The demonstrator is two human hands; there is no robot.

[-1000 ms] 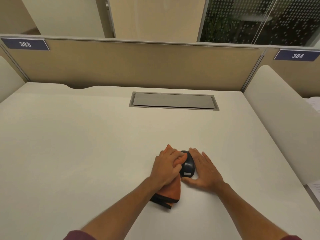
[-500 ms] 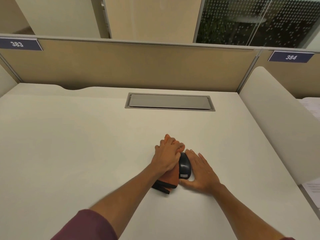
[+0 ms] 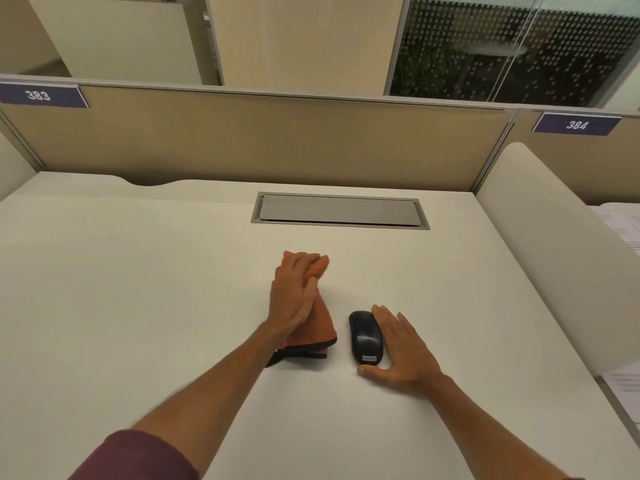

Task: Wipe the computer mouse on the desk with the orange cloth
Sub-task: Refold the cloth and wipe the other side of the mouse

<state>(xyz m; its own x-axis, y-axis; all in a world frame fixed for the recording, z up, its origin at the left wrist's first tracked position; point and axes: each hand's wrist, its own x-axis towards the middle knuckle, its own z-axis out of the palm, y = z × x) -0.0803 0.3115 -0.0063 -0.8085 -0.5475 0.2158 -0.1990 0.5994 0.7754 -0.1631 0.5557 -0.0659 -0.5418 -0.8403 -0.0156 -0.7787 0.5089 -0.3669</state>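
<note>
The black computer mouse (image 3: 365, 337) lies flat on the pale worktop (image 3: 138, 289), its small label end toward the person. The right hand (image 3: 401, 351) rests against the mouse's right side — fingers (image 3: 381, 315) stretched out almost flat along its edge, thumb curled at the near end beside the label, so the hand braces it loosely rather than gripping it. Just left of the mouse, with a narrow strip of bare surface between them, is the orange cloth (image 3: 317, 327), folded, with a dark trim showing along its near edge. The left hand (image 3: 294, 292) lies on top of the cloth, its fingers (image 3: 308, 263) bent around the far end of the fabric and holding it; the cloth is apart from the mouse. A maroon sleeve (image 3: 138, 455) covers the left upper forearm. Beyond the mouse, a grey recessed cable hatch (image 3: 339, 210) is set into the surface, lid down. Behind that stands a tan partition (image 3: 277, 140) carrying blue number plates — 383 (image 3: 38, 95) far to the mouse's left, 384 (image 3: 576, 125) to its right.
</note>
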